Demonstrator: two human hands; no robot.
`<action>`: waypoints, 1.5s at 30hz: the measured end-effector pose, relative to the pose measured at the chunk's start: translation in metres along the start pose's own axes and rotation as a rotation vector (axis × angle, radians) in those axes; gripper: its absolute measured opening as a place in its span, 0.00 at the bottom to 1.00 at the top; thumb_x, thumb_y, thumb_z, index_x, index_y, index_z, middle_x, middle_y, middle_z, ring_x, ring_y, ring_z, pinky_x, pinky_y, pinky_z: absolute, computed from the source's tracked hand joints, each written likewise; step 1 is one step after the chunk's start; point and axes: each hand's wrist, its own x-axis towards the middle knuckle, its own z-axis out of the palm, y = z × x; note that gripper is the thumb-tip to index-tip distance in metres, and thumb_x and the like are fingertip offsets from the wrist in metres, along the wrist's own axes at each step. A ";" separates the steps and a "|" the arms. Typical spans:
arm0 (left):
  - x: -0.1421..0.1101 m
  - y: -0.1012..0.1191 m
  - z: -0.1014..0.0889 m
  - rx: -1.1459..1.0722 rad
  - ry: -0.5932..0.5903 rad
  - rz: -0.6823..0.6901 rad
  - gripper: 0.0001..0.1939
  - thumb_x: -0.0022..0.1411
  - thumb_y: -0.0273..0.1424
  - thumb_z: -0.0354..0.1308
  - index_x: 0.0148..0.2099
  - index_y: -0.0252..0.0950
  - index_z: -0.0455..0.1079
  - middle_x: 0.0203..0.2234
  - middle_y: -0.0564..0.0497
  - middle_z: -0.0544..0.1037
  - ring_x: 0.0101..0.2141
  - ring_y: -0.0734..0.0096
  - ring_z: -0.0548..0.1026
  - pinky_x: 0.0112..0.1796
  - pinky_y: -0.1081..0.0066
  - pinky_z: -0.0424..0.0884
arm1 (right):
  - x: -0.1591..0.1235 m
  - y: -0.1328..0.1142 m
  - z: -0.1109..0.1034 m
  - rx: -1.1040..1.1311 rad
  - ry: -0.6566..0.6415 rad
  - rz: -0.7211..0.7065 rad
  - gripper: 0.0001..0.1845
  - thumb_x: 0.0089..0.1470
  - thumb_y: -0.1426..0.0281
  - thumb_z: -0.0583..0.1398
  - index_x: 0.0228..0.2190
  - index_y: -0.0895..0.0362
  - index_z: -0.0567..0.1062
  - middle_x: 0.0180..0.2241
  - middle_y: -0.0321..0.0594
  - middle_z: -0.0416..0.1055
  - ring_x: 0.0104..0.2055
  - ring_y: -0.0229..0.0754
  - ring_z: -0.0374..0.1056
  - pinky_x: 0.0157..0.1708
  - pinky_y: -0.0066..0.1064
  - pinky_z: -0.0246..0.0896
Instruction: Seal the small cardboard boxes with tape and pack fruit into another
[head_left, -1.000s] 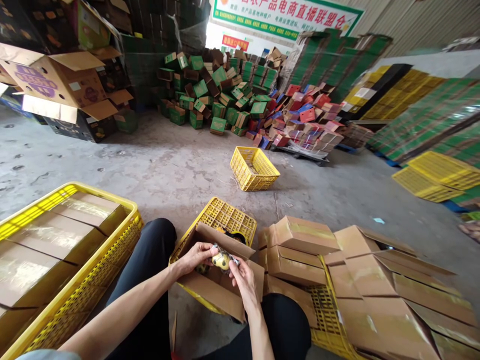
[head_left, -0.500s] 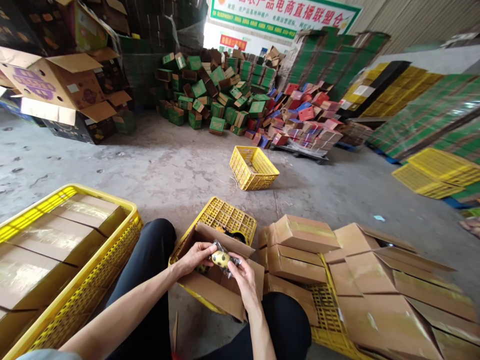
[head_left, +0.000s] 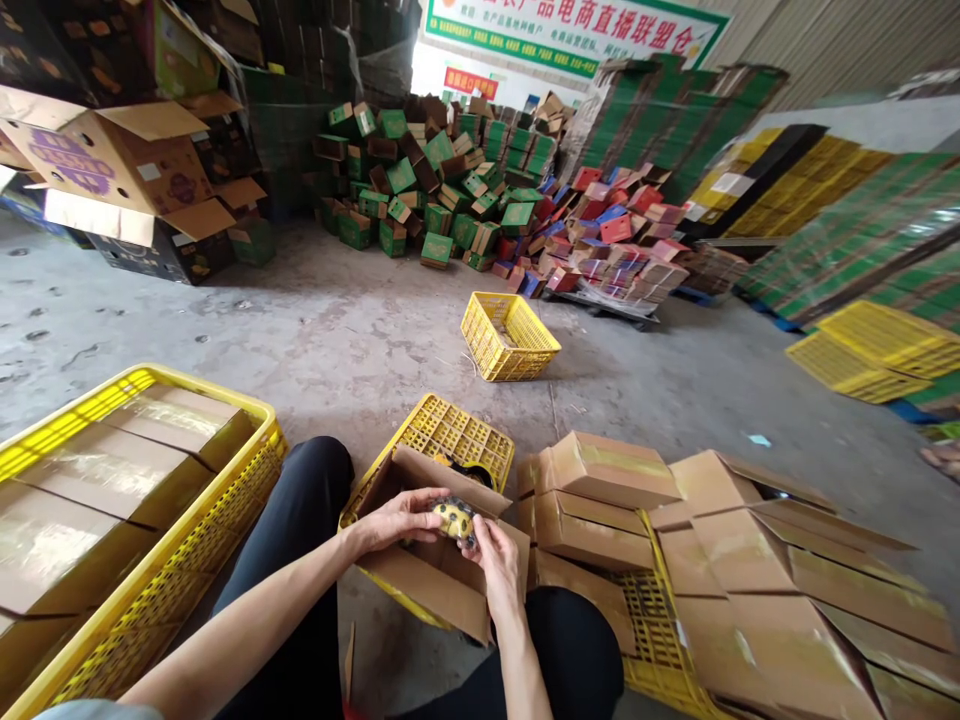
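A yellow oval item with dark spots (head_left: 454, 519), in shiny clear film, is held between my two hands over an open cardboard box (head_left: 442, 588). My left hand (head_left: 405, 517) grips its left end, fingers along the top. My right hand (head_left: 495, 555) pinches its lower right end between thumb and fingers. The box stands tilted on an upturned yellow crate (head_left: 454, 435) between my knees. Part of the box's inside is hidden by my hands. A black and orange object (head_left: 477, 474) lies on the crate behind the box's far flap.
At left stands a yellow crate (head_left: 271, 425) of taped cartons (head_left: 124, 470). Stacked cartons (head_left: 750, 560) fill the right side. Ahead on the floor sits another yellow crate (head_left: 510, 340). Green boxes (head_left: 435, 205) and red boxes (head_left: 615, 228) lie heaped farther back.
Both hands have turned the yellow item, so more of its spotted side shows and the loose film ends are less visible. The left fingers have stretched further along its top.
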 end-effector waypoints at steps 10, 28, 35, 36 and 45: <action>0.001 -0.001 0.001 0.007 0.027 0.009 0.31 0.51 0.41 0.79 0.55 0.35 0.79 0.45 0.42 0.82 0.37 0.67 0.80 0.44 0.66 0.74 | -0.004 -0.007 0.001 -0.008 -0.012 -0.003 0.35 0.39 0.38 0.71 0.34 0.56 0.84 0.31 0.42 0.83 0.25 0.47 0.76 0.24 0.33 0.73; 0.002 -0.001 0.001 0.039 0.123 0.047 0.31 0.54 0.48 0.76 0.53 0.33 0.80 0.40 0.43 0.81 0.34 0.71 0.78 0.41 0.71 0.74 | -0.007 -0.005 0.001 -0.044 -0.217 -0.089 0.38 0.48 0.45 0.72 0.56 0.51 0.79 0.59 0.49 0.75 0.56 0.59 0.75 0.51 0.45 0.76; 0.001 0.000 0.004 0.034 0.089 0.017 0.29 0.56 0.48 0.74 0.53 0.35 0.79 0.44 0.43 0.81 0.36 0.71 0.79 0.42 0.71 0.73 | -0.001 0.000 0.001 -0.019 -0.070 -0.033 0.41 0.44 0.37 0.69 0.48 0.55 0.84 0.48 0.50 0.81 0.45 0.56 0.79 0.36 0.41 0.81; 0.001 0.000 0.004 0.044 0.081 0.011 0.30 0.56 0.49 0.74 0.54 0.35 0.79 0.44 0.43 0.81 0.36 0.70 0.79 0.42 0.71 0.73 | 0.001 0.002 0.000 -0.020 -0.044 -0.026 0.41 0.44 0.37 0.68 0.47 0.56 0.84 0.46 0.50 0.82 0.44 0.56 0.79 0.34 0.39 0.80; 0.005 0.004 -0.004 0.127 0.310 0.077 0.33 0.55 0.56 0.70 0.51 0.35 0.79 0.40 0.43 0.82 0.33 0.69 0.79 0.36 0.72 0.72 | 0.013 0.013 -0.022 -0.367 0.186 -0.168 0.42 0.52 0.34 0.58 0.41 0.59 0.85 0.41 0.54 0.83 0.39 0.55 0.79 0.34 0.37 0.75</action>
